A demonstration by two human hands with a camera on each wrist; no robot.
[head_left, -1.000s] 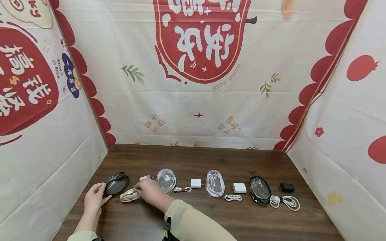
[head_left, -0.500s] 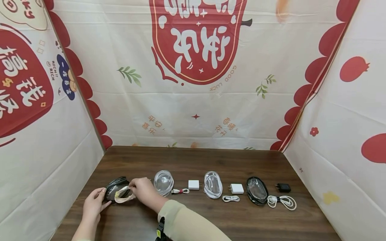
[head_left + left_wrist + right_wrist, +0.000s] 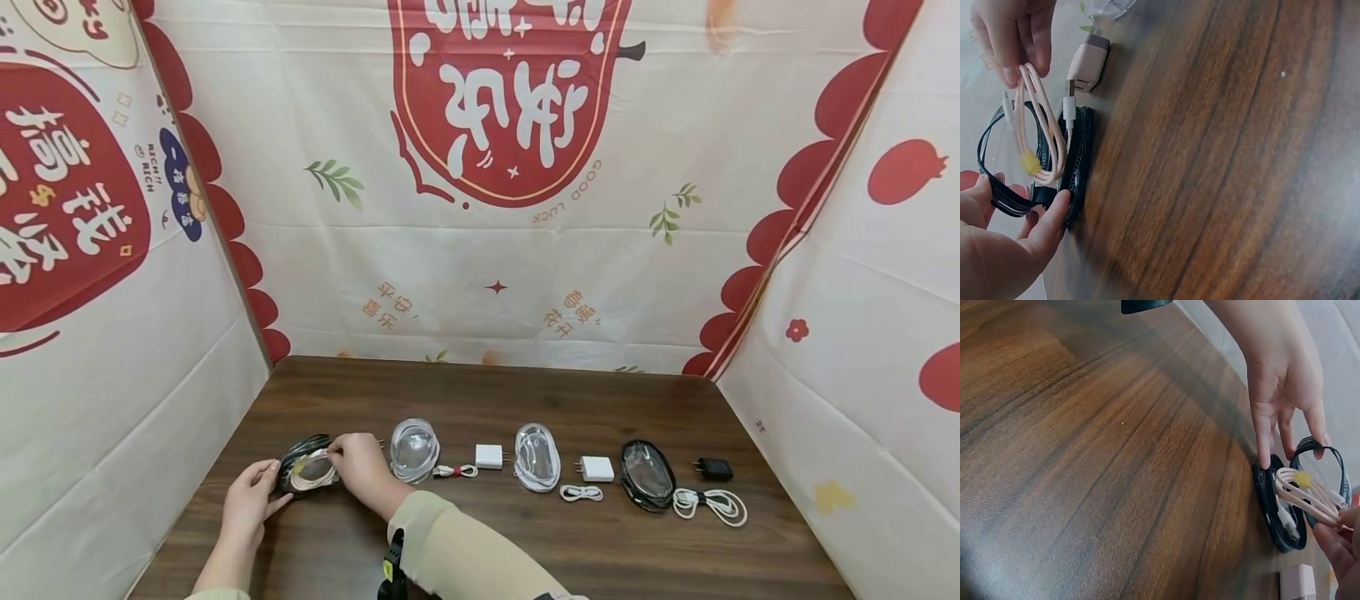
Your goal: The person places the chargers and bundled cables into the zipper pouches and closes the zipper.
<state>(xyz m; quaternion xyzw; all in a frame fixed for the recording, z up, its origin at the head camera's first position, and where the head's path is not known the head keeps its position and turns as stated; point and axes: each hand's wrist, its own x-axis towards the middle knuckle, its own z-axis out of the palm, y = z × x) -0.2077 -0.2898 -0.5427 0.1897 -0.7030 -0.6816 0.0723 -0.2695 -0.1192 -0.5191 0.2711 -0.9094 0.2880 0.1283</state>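
My left hand [image 3: 251, 504] grips the near side of a clear oval zip pouch with black edging [image 3: 1077, 162]. Its zip is undone and the two halves stand apart. Thumb and fingers of my right hand [image 3: 363, 471] pinch one end of a coiled pale pink USB cable [image 3: 1060, 147], bound by a yellow tie [image 3: 1030, 162]. The coil sits between the pouch's halves; how deep it lies, I cannot tell. A pale pink charger plug [image 3: 1090, 65] lies on the table beside the pouch, mostly hidden behind my right hand in the head view.
To the right, along the wooden table [image 3: 480, 550], lie two white-edged pouches [image 3: 414, 450] and another black-edged pouch [image 3: 647, 475]. White plugs [image 3: 489, 456], a black plug [image 3: 714, 469] and several coiled white cables [image 3: 581, 492] lie among them. Printed cloth walls enclose the table.
My right hand has lifted the pink cable off the table and brought it left, in between the pouch's halves. My left hand has kept hold of the pouch, which now gapes wider.
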